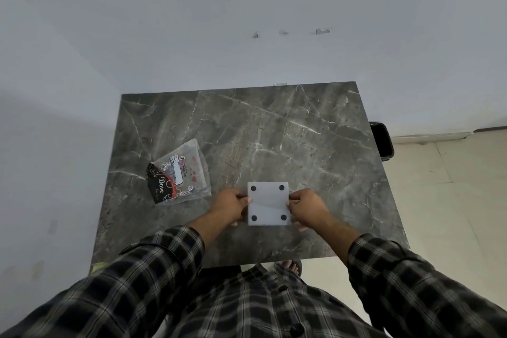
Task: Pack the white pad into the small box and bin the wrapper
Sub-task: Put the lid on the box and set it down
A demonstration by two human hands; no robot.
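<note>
Both hands, left hand (229,207) and right hand (308,207), pinch the square white four-dotted pad (269,203) by opposite edges; hold it level above the grey marble surface (274,132).

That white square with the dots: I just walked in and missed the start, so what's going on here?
A person in a plaid shirt holds the white square by its side edges, left hand and right hand, low over the near part of a dark marble table. It has a black dot near each corner. A clear plastic packet with a black card inside lies untouched on the table to its left.
</note>
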